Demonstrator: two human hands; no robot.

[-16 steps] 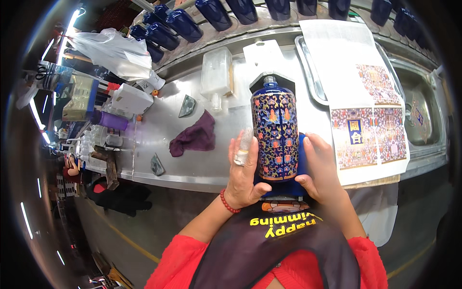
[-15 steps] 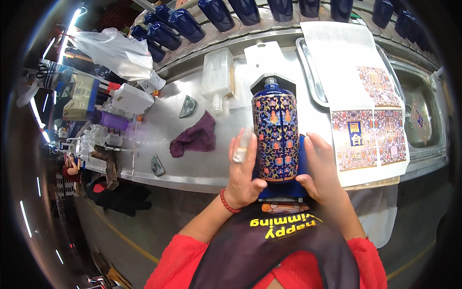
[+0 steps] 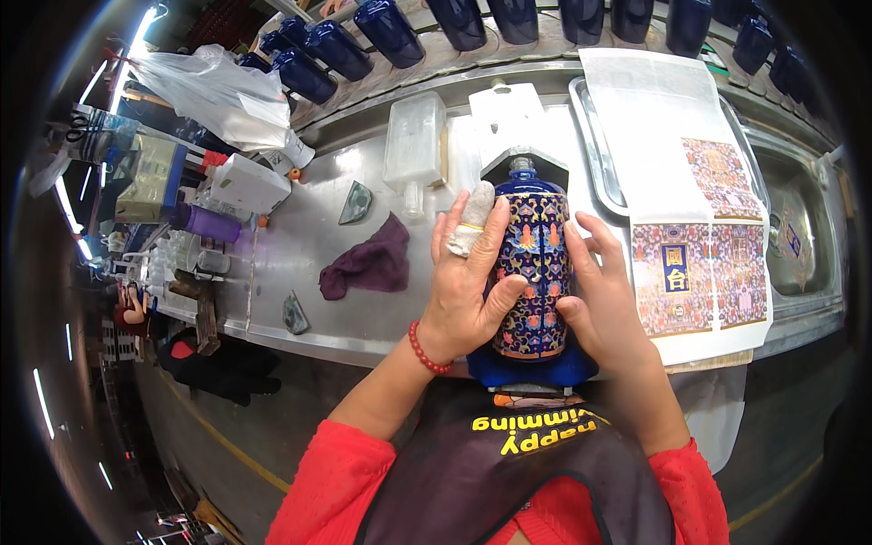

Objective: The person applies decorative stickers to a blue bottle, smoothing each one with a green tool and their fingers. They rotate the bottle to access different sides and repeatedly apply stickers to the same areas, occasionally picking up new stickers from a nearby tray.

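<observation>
A dark blue glass bottle (image 3: 536,263) wrapped in a colourful floral decal stands in front of me, its neck away from me. My left hand (image 3: 472,272) holds its left side, thumb across the front. A pale cloth finger cover with a yellow band (image 3: 467,232) sits on one left finger. My right hand (image 3: 599,300) grips the right side, its fingers bent along the edge and the thumb on the lower front. The bottle rests on a blue support (image 3: 486,371), mostly hidden beneath it. How far the fingers reach behind the bottle is hidden.
Printed decal sheets (image 3: 672,318) and white paper lie to the right over a metal tray (image 3: 590,154), beside a sink (image 3: 808,263). A purple cloth (image 3: 372,259), dark scrapers (image 3: 356,202) and a clear bottle (image 3: 414,141) are left. Blue bottles (image 3: 459,23) line the back.
My left hand has moved up and right onto the bottle's front edge. My right fingers have come up along its right side. The bottle sits slightly lower and further right in view.
</observation>
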